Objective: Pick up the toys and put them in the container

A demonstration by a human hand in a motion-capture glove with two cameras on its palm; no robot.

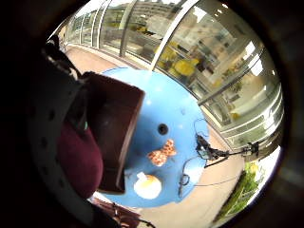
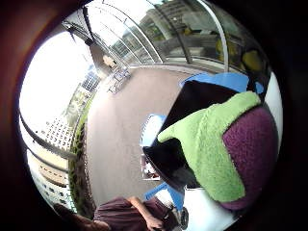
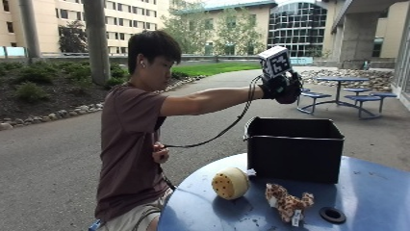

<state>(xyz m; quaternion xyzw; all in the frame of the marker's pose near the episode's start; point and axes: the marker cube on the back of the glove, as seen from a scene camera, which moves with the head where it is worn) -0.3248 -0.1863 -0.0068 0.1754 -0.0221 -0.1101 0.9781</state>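
A soft toy [image 2: 231, 149], purple with a green flap, sits right up against my palm. My right hand [image 3: 284, 87] has its fingers curled round it and holds it high in the air, at the end of my stretched-out arm.

The black container [image 3: 294, 149] stands on the blue table [image 3: 371, 192], under my hand and a little to the side. Its open top faces up, so I think the toy only needs to come down a bit and drop straight in. The palm views show the dark inside of the box just beside the toy.

Two more toys still lie on the table in front of the box. One is a round yellow toy [image 3: 230, 183]. The other is a spotted giraffe toy [image 3: 286, 201], lying flat on its side, with its long body pointing across the table. Both are well below my hand, near the table's front edge, close to each other but not touching.

My bare hand [image 3: 160, 154] is down by my chest.
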